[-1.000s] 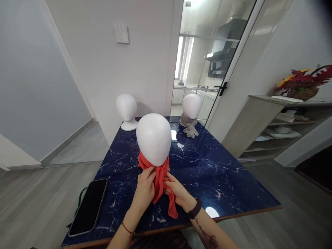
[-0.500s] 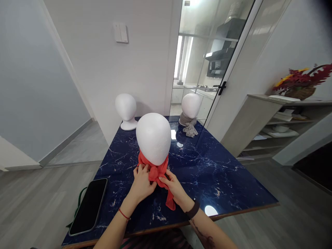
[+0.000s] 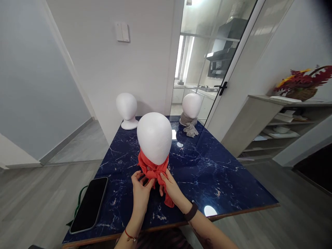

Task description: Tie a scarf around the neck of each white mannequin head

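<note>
A white foam mannequin head (image 3: 154, 136) stands at the middle of the dark blue marbled table (image 3: 207, 180). Round its neck is a red scarf (image 3: 149, 166), knotted in front, with one tail hanging down to the right. My left hand (image 3: 142, 186) is at the left of the knot, thumb and fingers bent onto the cloth. On the other side my right hand (image 3: 169, 186) pinches the scarf near the knot, its thumb on top of the fabric. The fingertips are partly hidden by the folds.
A bare white foam head (image 3: 126, 107) stands at the back left. Another foam head (image 3: 192, 104) at the back right wears a knotted grey scarf (image 3: 190, 124). A black phone (image 3: 89, 205) lies at the table's left front edge. Beyond are a glass door and shelves (image 3: 280, 124).
My left hand has shifted down and turned, moving off the scarf's left side toward the knot's underside. The knot looks flatter. My right hand stays on the cloth.
</note>
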Tool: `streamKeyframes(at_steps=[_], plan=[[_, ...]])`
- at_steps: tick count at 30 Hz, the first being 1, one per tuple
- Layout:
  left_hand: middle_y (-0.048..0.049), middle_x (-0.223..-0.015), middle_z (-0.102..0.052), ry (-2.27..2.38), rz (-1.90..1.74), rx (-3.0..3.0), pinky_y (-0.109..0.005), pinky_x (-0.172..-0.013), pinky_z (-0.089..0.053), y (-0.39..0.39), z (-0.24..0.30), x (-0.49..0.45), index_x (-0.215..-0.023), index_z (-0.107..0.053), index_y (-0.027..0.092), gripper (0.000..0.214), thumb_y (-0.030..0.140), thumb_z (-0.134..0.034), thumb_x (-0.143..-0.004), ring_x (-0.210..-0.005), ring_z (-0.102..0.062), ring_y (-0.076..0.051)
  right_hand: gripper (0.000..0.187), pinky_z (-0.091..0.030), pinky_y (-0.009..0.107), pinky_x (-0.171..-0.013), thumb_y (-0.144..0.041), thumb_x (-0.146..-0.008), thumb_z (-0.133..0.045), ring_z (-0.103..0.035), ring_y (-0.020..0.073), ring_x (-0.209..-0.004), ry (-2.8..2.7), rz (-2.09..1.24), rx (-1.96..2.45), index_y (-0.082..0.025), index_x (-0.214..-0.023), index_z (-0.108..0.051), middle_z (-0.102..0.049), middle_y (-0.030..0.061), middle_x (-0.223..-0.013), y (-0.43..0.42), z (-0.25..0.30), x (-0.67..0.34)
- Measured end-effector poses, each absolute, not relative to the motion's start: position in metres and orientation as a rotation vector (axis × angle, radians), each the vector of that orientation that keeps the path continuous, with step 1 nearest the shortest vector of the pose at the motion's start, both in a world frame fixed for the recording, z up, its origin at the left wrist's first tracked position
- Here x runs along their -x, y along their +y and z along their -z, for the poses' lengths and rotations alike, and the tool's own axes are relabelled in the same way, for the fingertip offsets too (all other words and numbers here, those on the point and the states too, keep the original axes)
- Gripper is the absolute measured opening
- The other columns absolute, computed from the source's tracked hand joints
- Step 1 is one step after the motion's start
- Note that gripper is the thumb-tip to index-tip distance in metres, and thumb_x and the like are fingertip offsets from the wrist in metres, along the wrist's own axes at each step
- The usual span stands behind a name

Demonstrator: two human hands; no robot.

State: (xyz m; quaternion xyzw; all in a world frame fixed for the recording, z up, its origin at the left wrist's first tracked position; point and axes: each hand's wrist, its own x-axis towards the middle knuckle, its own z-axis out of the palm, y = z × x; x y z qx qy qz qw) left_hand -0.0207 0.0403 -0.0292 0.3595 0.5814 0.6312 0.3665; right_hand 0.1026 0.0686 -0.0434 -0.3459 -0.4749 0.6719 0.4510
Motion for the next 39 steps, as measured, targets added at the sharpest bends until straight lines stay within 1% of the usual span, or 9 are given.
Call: streamKeyframes(at_steps=[8,11,17,20,22,26,30,34,39], plan=[[-0.0042,-0.088,-0.063,1.349,-1.533,-0.577,-0.029,-0.07,-0.048,0.043,0.022,0.025,-0.109,-0.039,0.019,0.062,0.02,-0.075,-0.058,-0.073,-0.063,-0.015,0.049,-0.035,0.019,-0.034,-0.048,-0.082,-0.058,-0.051,0.008,-0.041,-1.101,-1.679,0.799,-0.025,-0.122,-0.041,-0.056,-0.0037,-0.072,0.065,0.033,-0.1],[-0.0031,-0.079,-0.065,1.279,-1.534,-0.546,-0.025,-0.066,-0.045,0.043,0.019,0.025,-0.107,-0.043,0.017,0.058,0.022,-0.075,-0.058,-0.065,-0.06,-0.012,0.047,-0.03,0.018,-0.035,-0.043,-0.082,-0.058,-0.052,0.0086,-0.041,-1.069,-1.707,0.803,-0.026,-0.123,-0.041,-0.056,-0.0047,-0.07,0.065,0.034,-0.1],[-0.0012,-0.084,-0.063,1.275,-1.619,-0.661,-0.021,-0.055,-0.04,0.05,0.021,0.03,-0.105,-0.047,0.019,0.049,0.022,-0.066,-0.059,-0.066,-0.059,-0.012,0.032,-0.019,0.014,-0.037,-0.033,-0.07,-0.07,-0.045,0.0034,-0.044,-0.818,-1.783,0.848,-0.02,-0.095,-0.055,-0.054,-0.0053,-0.065,0.076,0.03,-0.112],[-0.0028,-0.09,-0.063,1.457,-1.566,-0.941,-0.026,-0.064,-0.045,0.052,0.024,0.039,-0.109,-0.048,0.021,0.049,0.02,-0.059,-0.062,-0.076,-0.062,-0.016,0.036,-0.016,0.015,-0.036,-0.044,-0.067,-0.073,-0.034,0.0017,-0.04,-0.682,-1.792,0.916,-0.018,-0.084,-0.054,-0.053,-0.0059,-0.062,0.09,0.023,-0.121],[-0.0027,-0.088,-0.064,1.598,-1.508,-1.093,-0.029,-0.071,-0.045,0.05,0.026,0.045,-0.11,-0.048,0.021,0.047,0.024,-0.06,-0.065,-0.079,-0.062,-0.018,0.038,-0.019,0.016,-0.037,-0.047,-0.067,-0.073,-0.038,0.0024,-0.043,-0.776,-1.756,1.016,-0.018,-0.085,-0.056,-0.058,-0.0033,-0.071,0.101,0.016,-0.127],[0.0035,-0.062,-0.059,1.728,-1.306,-1.232,-0.027,-0.058,-0.041,0.043,0.026,0.05,-0.093,-0.048,0.021,0.033,0.046,-0.059,-0.075,-0.056,-0.056,-0.016,0.044,-0.032,0.019,-0.048,-0.047,-0.065,-0.075,-0.05,0.0089,-0.057,-1.272,-1.631,1.118,-0.017,-0.094,-0.062,-0.062,0.0007,-0.075,0.122,0.004,-0.139],[0.0027,-0.059,-0.057,1.822,-1.062,-1.554,-0.024,-0.055,-0.035,0.044,0.018,0.052,-0.075,-0.051,0.022,0.03,0.05,-0.045,-0.086,-0.054,-0.053,-0.015,0.04,-0.03,0.022,-0.052,-0.052,-0.071,-0.068,-0.043,0.009,-0.056,-1.914,-1.479,1.032,-0.013,-0.079,-0.066,-0.057,-0.0008,-0.064,0.137,-0.005,-0.162],[-0.0037,-0.073,-0.067,2.179,-0.661,-1.754,-0.026,-0.057,-0.034,0.056,0.008,0.063,-0.084,-0.055,0.023,0.024,0.039,-0.039,-0.091,-0.066,-0.063,-0.021,0.043,-0.02,0.022,-0.049,-0.054,-0.072,-0.065,-0.028,0.0065,-0.051,-2.129,-1.278,1.146,-0.013,-0.061,-0.061,-0.041,-0.0057,-0.052,0.146,-0.009,-0.184],[-0.0116,-0.082,-0.07,2.429,-0.259,-1.787,-0.029,-0.056,-0.035,0.063,0.002,0.078,-0.098,-0.055,0.021,0.025,0.033,-0.034,-0.092,-0.071,-0.066,-0.028,0.04,-0.025,0.023,-0.052,-0.053,-0.072,-0.066,-0.035,0.008,-0.053,-1.953,-1.114,1.231,-0.013,-0.068,-0.064,-0.047,-0.0043,-0.056,0.156,0.007,-0.187]])
